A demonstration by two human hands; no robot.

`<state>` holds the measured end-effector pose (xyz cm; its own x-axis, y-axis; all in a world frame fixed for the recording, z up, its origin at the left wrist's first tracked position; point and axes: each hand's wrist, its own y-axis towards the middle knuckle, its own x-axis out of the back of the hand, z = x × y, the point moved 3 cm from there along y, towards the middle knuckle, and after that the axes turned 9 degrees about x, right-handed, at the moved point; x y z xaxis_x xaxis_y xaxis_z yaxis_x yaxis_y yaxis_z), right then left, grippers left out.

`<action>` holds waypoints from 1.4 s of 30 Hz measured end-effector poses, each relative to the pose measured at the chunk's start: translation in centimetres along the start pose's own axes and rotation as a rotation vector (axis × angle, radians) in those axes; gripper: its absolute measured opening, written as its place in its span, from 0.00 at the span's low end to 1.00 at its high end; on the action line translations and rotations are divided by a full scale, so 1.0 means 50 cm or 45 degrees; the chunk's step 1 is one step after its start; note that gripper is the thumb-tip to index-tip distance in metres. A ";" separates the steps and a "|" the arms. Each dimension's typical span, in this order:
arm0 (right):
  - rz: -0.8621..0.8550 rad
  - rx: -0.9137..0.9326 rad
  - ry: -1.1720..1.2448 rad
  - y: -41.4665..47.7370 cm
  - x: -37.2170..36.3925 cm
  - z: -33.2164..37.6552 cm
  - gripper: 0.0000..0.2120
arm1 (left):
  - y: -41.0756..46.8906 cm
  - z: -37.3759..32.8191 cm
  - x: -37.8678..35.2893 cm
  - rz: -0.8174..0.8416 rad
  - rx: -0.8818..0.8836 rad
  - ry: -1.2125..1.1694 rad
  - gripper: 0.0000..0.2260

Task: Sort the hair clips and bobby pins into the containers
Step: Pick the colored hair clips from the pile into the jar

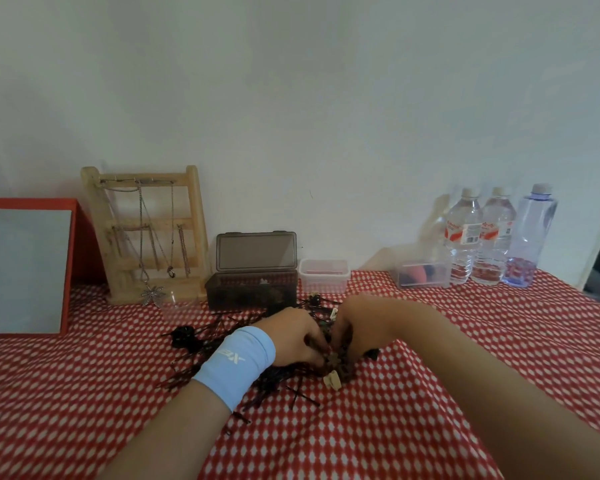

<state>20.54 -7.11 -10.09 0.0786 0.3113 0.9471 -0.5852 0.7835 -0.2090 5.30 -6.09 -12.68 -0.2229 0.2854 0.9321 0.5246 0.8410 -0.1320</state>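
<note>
The head view is showing a red-and-white patterned cloth (430, 341) with a red-framed mirror (25, 268) and a wooden jewellery stand (146, 233) leaning at the back left. Three water bottles (496, 237) are standing at the back right.

Three containers are sitting along the wall: a dark box (253, 289) with its lid raised, a clear tub (324, 275) just beside it, and a second clear tub (423, 273) near the bottles.

The bobby pins (278, 386) are lying flat in a tangled heap at the centre, too many to count, their long axes pointing every way. The wrists are hiding part of the heap.

The left hand (291, 337), above a blue wristband (236, 365), is curling its fingers into the heap; whether it is holding anything cannot be told. The right hand (357, 327) is gripping dark clips (343, 344). One cream clip (333, 380) is lying just below them.
</note>
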 end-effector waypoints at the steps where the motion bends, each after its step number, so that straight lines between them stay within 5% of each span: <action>1: -0.005 -0.011 -0.027 0.001 -0.004 0.001 0.15 | 0.000 -0.001 -0.002 0.016 0.013 0.014 0.13; 8: -0.104 0.043 0.042 0.016 0.010 -0.003 0.12 | -0.013 0.006 0.011 0.045 -0.011 -0.001 0.11; 22: -0.730 0.061 0.106 0.208 0.112 -0.004 0.11 | 0.054 0.181 0.192 -0.705 0.306 -0.179 0.08; 29: -0.667 0.046 0.176 0.279 0.124 -0.012 0.26 | 0.099 0.220 0.199 -0.705 0.333 -0.241 0.17; 36: -0.785 0.015 0.185 0.194 0.112 -0.071 0.06 | 0.096 0.144 0.155 -0.786 0.030 -0.200 0.11; 42: -0.495 -0.112 -0.060 0.183 0.069 -0.112 0.17 | 0.136 0.069 0.109 -0.685 -0.105 0.043 0.07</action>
<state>19.94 4.14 -10.12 0.2420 -0.0408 0.9694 -0.4480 0.8815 0.1490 4.83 2.76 -9.66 -0.4518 -0.1912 0.8714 0.4067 0.8252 0.3919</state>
